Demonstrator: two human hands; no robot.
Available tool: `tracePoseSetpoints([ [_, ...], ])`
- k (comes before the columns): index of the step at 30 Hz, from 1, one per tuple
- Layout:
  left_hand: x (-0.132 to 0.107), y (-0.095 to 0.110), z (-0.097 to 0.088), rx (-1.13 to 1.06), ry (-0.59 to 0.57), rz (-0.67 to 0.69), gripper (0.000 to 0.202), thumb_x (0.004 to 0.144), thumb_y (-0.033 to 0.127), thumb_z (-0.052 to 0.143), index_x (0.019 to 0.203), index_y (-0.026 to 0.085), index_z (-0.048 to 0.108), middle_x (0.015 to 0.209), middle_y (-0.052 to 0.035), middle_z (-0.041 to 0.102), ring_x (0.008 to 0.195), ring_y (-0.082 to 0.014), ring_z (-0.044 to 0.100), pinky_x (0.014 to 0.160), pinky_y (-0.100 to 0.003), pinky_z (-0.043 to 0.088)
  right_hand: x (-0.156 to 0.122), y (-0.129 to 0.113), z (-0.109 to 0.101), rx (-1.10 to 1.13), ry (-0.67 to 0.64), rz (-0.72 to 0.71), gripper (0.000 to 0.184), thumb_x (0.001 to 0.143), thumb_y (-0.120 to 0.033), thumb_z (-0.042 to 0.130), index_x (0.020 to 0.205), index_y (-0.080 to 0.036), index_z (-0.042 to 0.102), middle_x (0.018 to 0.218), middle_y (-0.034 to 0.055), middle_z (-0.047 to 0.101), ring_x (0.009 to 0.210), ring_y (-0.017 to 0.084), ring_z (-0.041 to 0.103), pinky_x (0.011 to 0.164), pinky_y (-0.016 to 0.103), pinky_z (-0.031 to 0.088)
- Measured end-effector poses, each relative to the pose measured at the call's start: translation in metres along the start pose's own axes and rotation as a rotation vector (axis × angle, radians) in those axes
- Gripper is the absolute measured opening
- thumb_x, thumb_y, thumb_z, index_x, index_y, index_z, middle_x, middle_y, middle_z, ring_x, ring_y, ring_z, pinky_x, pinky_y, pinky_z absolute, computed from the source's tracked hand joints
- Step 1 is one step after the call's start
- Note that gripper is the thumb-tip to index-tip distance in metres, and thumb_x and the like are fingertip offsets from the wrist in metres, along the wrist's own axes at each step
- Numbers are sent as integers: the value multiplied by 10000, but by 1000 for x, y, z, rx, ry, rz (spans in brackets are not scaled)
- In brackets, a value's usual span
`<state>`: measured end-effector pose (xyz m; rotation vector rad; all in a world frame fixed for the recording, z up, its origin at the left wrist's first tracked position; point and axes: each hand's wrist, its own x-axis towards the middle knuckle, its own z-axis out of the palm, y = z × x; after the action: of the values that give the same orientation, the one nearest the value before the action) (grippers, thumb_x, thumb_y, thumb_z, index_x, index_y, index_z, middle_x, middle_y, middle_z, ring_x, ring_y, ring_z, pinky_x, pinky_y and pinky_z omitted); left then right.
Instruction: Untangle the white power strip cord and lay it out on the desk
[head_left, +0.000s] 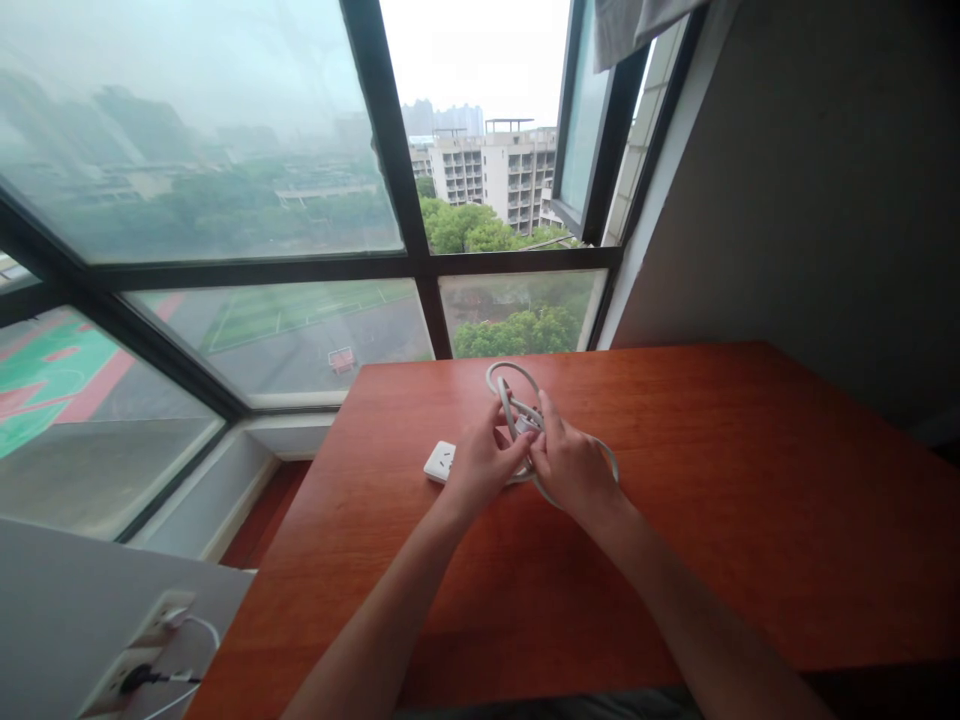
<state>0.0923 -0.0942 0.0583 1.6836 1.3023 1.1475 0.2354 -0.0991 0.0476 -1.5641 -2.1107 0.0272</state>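
Note:
A white power strip (439, 462) lies on the table, its near part hidden behind my left hand (484, 455). Its white cord (517, 368) rises in loops between my hands and curves round to the right of my right hand (574, 465). The fingers of my left hand are closed around the looped cord. My right hand pinches at the white plug (528, 424), with its index finger raised along the cord. Both hands meet just above the tabletop, fingertips nearly touching.
The reddish-brown wooden table (720, 520) extends to both sides and towards me. Beyond its far edge stand large framed windows (420, 265). Wall sockets (124, 680) with plugged-in leads sit low at the left. A dark wall (810, 200) rises at the right.

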Motion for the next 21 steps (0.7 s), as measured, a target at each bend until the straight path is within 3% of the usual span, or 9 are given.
tracePoseSetpoints([
  [4,0,1,-1,31,-3,3,514,804,321,639,1291,214,512,902,-27,692,541,-94,539,499,-201,397,0,0,-2,5,0,11,574,892,-194,385,1452,-97,305,965,165,706,766,273,685,646,321,495],
  [16,-3,-2,-2,-16,27,-33,620,790,313,662,1370,210,466,932,-43,713,501,-61,509,460,-161,372,1,-3,-1,44,35,-8,545,846,-110,445,1387,-146,405,1218,152,625,962,246,668,764,305,542],
  [21,-5,-4,-2,-41,44,-20,626,789,300,663,1375,213,463,958,-48,718,497,-57,497,459,-161,378,1,-1,2,76,35,16,529,836,-100,445,1361,-153,434,1256,153,598,947,263,671,748,332,552],
])
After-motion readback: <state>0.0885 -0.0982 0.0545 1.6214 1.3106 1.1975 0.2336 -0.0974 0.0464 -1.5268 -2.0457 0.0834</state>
